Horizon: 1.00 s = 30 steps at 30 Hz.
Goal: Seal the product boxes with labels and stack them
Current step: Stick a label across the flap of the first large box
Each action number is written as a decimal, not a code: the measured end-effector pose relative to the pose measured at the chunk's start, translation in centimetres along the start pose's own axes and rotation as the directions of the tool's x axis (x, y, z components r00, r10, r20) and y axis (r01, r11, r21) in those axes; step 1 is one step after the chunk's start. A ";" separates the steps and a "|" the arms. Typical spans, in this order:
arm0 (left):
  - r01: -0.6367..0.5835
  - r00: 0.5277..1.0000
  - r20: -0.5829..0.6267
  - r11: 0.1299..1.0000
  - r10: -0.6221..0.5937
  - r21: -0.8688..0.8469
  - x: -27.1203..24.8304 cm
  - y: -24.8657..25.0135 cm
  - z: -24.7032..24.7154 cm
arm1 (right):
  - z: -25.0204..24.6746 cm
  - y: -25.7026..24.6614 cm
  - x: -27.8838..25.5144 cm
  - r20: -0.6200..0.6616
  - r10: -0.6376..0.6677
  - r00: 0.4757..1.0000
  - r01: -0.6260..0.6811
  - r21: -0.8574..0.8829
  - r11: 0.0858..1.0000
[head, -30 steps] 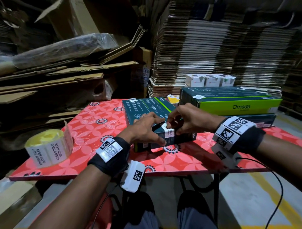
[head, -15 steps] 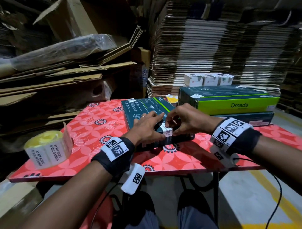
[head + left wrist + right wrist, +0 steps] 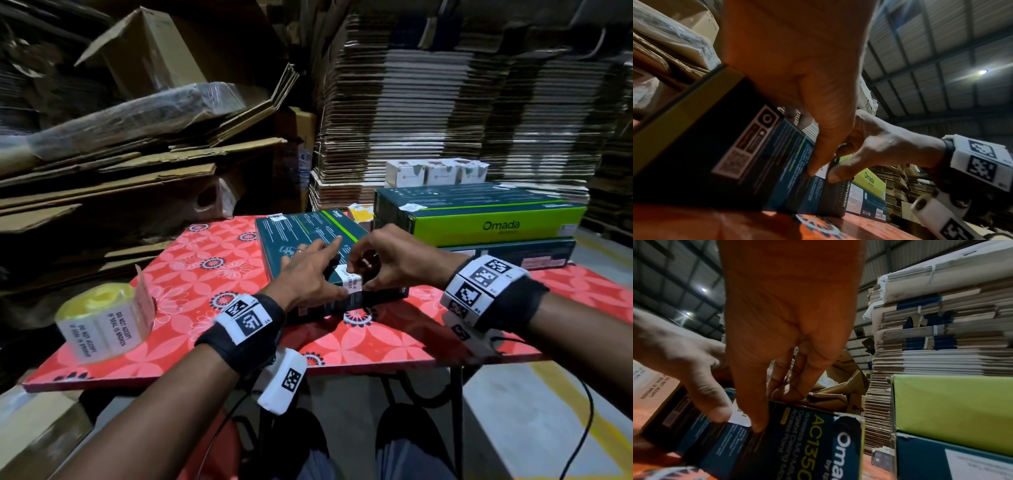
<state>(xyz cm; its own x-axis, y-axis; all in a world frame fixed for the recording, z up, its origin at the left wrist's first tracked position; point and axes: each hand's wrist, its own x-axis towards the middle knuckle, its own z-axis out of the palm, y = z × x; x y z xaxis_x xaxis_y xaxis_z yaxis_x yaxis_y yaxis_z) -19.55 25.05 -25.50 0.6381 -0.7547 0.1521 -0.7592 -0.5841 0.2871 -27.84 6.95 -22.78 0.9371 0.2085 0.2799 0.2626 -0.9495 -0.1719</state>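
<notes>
A dark teal product box point(image 3: 301, 233) lies flat on the red floral table point(image 3: 191, 274). A white seal label point(image 3: 352, 282) is folded over its near edge. My left hand point(image 3: 308, 270) lies on the box top with fingers stretched out, its thumb pressing the front face beside the label point(image 3: 823, 170). My right hand point(image 3: 380, 260) has curled fingers on the top and its thumb on the front, pinching the label point(image 3: 740, 417) against the edge. The roll of labels point(image 3: 99, 318) sits at the table's near left.
Two more product boxes point(image 3: 479, 219) are stacked at the right rear of the table, with small white boxes point(image 3: 435, 173) behind them. Flattened cardboard point(image 3: 462, 102) is piled high behind and to the left. The table's front edge point(image 3: 342, 366) is close to my knees.
My left fingers have straightened out across the box top. Both thumbs stay at the label on the near edge, and the box has not moved.
</notes>
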 end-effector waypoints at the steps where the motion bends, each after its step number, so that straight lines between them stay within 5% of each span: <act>1: -0.006 1.000 -0.002 1.000 0.006 0.006 0.0 -0.1 0.1 | 0.0 0.0 -0.1 -0.001 -0.011 1.000 0.011 -0.002 1.000; 30: 0.001 1.000 0.006 1.000 -0.001 -0.007 -0.3 0.1 -0.4 | -0.3 0.4 -0.5 -0.011 0.030 0.999 -0.029 0.123 0.992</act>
<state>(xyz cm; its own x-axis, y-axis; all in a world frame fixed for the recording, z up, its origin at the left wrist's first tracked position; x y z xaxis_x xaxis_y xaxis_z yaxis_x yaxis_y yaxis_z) -19.81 25.32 -25.15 0.6380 -0.7561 0.1462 -0.7577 -0.5825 0.2943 -28.29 6.36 -22.67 0.9420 0.1770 0.2850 0.2619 -0.9189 -0.2950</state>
